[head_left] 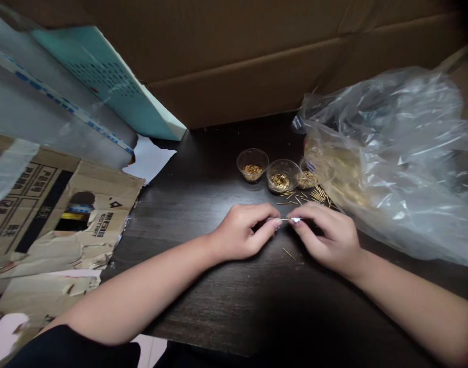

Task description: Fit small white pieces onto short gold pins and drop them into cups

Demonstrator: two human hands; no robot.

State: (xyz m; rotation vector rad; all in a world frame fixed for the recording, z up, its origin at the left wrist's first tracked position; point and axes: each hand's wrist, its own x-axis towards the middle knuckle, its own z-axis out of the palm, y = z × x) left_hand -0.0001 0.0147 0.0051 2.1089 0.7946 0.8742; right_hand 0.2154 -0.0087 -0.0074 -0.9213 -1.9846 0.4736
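My left hand (249,230) and my right hand (328,235) meet over the dark table, each in a pinch. Between the fingertips runs a thin gold-coloured metal pin (286,220), its ends hidden by the fingers. Something small and white shows at the right thumb and forefinger. One loose pin (289,254) lies on the table below the hands. Just beyond them is a scatter of similar pins (320,196). Behind stand a clear cup (252,155) with small gold pieces, a second clear cup (283,166) with short gold pieces, and a third one (308,166), partly under plastic.
A large clear plastic bag (406,163) with gold-coloured contents spreads over the right side. Brown cardboard (234,92) walls off the back. On the left are a torn carton (65,204), a light-blue box (114,76) and a white paper scrap (151,157).
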